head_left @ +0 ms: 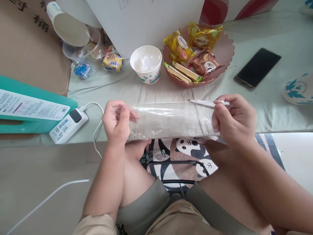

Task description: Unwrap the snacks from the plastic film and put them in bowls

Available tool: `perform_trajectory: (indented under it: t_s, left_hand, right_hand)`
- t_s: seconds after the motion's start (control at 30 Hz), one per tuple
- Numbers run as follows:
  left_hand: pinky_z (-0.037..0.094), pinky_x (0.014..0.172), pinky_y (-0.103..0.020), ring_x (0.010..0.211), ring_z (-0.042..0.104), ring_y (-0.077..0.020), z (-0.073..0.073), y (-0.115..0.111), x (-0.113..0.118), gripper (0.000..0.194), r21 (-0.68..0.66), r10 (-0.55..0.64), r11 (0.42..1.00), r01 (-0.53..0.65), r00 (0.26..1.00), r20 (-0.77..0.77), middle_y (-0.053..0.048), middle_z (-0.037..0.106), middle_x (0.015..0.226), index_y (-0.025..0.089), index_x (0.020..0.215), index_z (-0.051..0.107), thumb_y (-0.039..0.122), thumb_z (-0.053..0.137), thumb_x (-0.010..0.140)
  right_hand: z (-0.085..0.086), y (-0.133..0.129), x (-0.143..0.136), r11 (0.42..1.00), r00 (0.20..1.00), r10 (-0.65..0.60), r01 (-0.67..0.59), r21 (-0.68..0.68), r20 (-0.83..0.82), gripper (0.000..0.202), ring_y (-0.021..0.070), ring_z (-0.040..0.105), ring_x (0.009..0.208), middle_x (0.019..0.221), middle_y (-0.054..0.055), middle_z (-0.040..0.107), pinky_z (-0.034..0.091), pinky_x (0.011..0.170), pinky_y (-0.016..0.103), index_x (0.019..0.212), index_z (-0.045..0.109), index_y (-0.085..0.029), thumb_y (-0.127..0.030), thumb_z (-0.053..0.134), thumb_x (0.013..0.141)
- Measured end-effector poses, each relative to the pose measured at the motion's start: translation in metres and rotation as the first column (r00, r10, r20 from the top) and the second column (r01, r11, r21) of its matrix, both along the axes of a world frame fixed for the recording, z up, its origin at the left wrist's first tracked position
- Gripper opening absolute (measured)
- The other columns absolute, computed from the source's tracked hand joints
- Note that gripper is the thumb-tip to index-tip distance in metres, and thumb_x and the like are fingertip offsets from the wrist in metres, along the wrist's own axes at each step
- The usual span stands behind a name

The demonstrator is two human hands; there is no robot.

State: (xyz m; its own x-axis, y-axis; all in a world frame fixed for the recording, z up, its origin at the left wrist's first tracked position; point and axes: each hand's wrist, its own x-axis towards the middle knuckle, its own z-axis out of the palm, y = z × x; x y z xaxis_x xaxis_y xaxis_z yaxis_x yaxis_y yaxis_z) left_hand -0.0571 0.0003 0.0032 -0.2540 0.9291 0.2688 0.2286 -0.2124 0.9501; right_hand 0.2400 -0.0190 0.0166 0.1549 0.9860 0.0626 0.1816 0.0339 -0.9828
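A clear plastic bag or film [168, 119] stretches between my two hands above the front edge of the cloth-covered table. My left hand [118, 120] pinches its left end, its fingers slightly blurred. At the other end, my right hand [233, 117] is closed on the film. A thin white strip [201, 102] with a narrow dark tip juts leftward from between the right thumb and fingers; its exact kind I cannot make out. Just beyond the film stands a white paper cup [146, 65]. Right of the cup is a pink scalloped bowl [226, 49] with wrapped snacks.
A dark phone [258, 68] lies at the right, near another paper cup [298, 89]. On the left are a white power bank [68, 125] with a cable, a green jug [36, 104] and a small yellow snack packet [112, 62]. A white box [151, 23] stands behind.
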Motion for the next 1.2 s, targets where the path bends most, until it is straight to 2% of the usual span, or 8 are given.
perform_trajectory:
  t_s: [0.2, 0.43, 0.6, 0.7, 0.87, 0.97, 1.1, 1.2]
  left_hand:
    - [0.021, 0.033, -0.019, 0.034, 0.036, -0.0072, -0.011, 0.025, -0.001, 0.025, -0.401, 0.04, 0.916, -0.035, 0.999, 0.004, 0.009, 0.044, 0.044, 0.025, 0.082, 0.055, 0.041, 0.074, 0.086]
    - [0.018, 0.032, -0.018, 0.031, 0.033, -0.0064, -0.004, 0.028, 0.011, 0.025, -0.573, -0.31, 0.736, 0.362, 0.931, 0.191, 0.007, 0.048, 0.043, 0.024, 0.077, 0.052, 0.038, 0.073, 0.081]
    - [0.037, 0.04, -0.02, 0.039, 0.049, -0.0082, 0.002, 0.026, 0.033, 0.032, -0.581, -0.632, 0.506, 0.638, 0.732, 0.254, 0.002, 0.061, 0.051, 0.021, 0.073, 0.058, 0.046, 0.077, 0.077]
    - [0.039, 0.044, -0.02, 0.045, 0.05, -0.0076, 0.0, 0.033, 0.032, 0.034, -0.509, -0.538, 0.651, 0.564, 0.815, 0.215, 0.002, 0.058, 0.052, 0.019, 0.064, 0.057, 0.044, 0.079, 0.074]
    - [0.041, 0.046, -0.018, 0.05, 0.053, -0.0074, -0.006, 0.042, 0.021, 0.037, -0.341, -0.091, 0.91, 0.238, 0.914, 0.395, 0.003, 0.057, 0.058, 0.021, 0.069, 0.056, 0.051, 0.077, 0.074]
    - [0.059, 0.069, -0.027, 0.084, 0.074, -0.0185, -0.005, 0.035, 0.027, 0.053, -0.402, -0.171, 0.802, 0.442, 0.814, 0.555, -0.009, 0.075, 0.089, 0.018, 0.09, 0.067, 0.069, 0.068, 0.076]
    - [0.061, 0.07, -0.033, 0.09, 0.077, -0.027, -0.006, 0.024, 0.045, 0.066, -0.494, -0.367, 0.456, 0.74, 0.662, 0.653, -0.016, 0.079, 0.103, 0.014, 0.104, 0.071, 0.067, 0.08, 0.065]
    - [0.053, 0.056, -0.023, 0.069, 0.075, -0.0176, -0.01, 0.024, 0.052, 0.044, -0.57, -0.402, 0.499, 0.653, 0.757, 0.514, -0.01, 0.079, 0.086, 0.014, 0.094, 0.069, 0.045, 0.086, 0.067]
  right_hand:
    - [-0.011, 0.019, 0.011, 0.964, 1.0, -0.012, 0.009, -0.267, -0.013, 0.018, 0.0096, 0.043, 0.035, 0.054, -0.006, 0.055, 0.03, 0.033, 0.022, 0.1, 0.063, -0.024, -0.035, 0.071, 0.087]
    - [-0.024, 0.021, 0.01, 0.981, 0.949, 0.148, -0.177, 0.082, 0.279, 0.036, 0.0277, 0.068, 0.115, 0.121, 0.01, 0.073, 0.053, 0.103, 0.049, 0.113, 0.068, -0.023, -0.036, 0.075, 0.08]
    - [-0.015, 0.015, -0.031, 0.651, 0.666, 0.742, -0.687, -0.322, 0.081, 0.033, 0.017, 0.068, 0.069, 0.078, 0.004, 0.073, 0.054, 0.065, 0.031, 0.109, 0.07, -0.016, -0.039, 0.068, 0.085]
    - [-0.011, 0.013, -0.037, 0.558, 0.613, 0.789, -0.682, -0.473, 0.048, 0.02, 0.0102, 0.055, 0.049, 0.055, -0.002, 0.06, 0.04, 0.051, 0.025, 0.082, 0.07, -0.017, -0.03, 0.059, 0.091]
    - [-0.011, 0.011, -0.023, 0.669, 0.777, 0.62, -0.596, -0.444, -0.109, 0.031, 0.0076, 0.041, 0.041, 0.048, -0.005, 0.051, 0.029, 0.041, 0.024, 0.069, 0.059, -0.02, -0.043, 0.065, 0.089]
    - [-0.014, 0.012, -0.024, 0.844, 0.916, 0.344, -0.398, -0.359, -0.206, 0.029, 0.0075, 0.039, 0.039, 0.049, -0.006, 0.05, 0.028, 0.04, 0.024, 0.078, 0.061, -0.021, -0.047, 0.064, 0.09]
    - [-0.017, 0.017, -0.031, 0.928, 0.957, 0.159, -0.229, -0.293, -0.243, 0.025, 0.0082, 0.049, 0.044, 0.056, -0.004, 0.057, 0.041, 0.046, 0.024, 0.081, 0.062, -0.021, -0.044, 0.067, 0.089]
    - [-0.019, 0.021, -0.029, 0.914, 0.944, 0.18, -0.264, -0.306, -0.276, 0.024, 0.0113, 0.062, 0.053, 0.07, 0.001, 0.068, 0.051, 0.053, 0.026, 0.092, 0.065, -0.02, -0.043, 0.07, 0.085]
